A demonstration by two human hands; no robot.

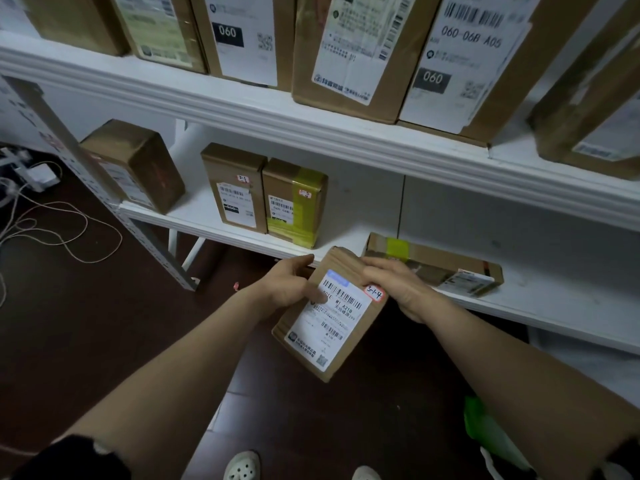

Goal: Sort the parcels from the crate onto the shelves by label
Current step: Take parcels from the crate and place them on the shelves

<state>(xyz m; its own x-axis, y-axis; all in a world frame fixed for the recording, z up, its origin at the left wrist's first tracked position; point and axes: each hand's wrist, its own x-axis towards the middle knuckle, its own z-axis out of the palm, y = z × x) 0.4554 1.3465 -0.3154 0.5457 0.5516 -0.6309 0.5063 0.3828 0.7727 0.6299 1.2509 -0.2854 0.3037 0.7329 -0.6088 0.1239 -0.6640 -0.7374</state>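
A small brown cardboard parcel [332,327] with a white shipping label and a red-edged sticker reading 3-1-4 is held tilted in front of the lower white shelf [381,202]. My left hand [292,284] grips its left edge, thumb on the label. Its upper right corner is gripped by my right hand [394,282], fingers curled over the top. The parcel's far end reaches the shelf's front edge. The crate is not in view.
On the lower shelf stand two upright parcels [266,199], a tilted box [138,164] at the left, and a flat box [436,265] just behind my right hand. Larger labelled boxes [353,50] fill the upper shelf. Cables [52,223] lie on the dark floor at left.
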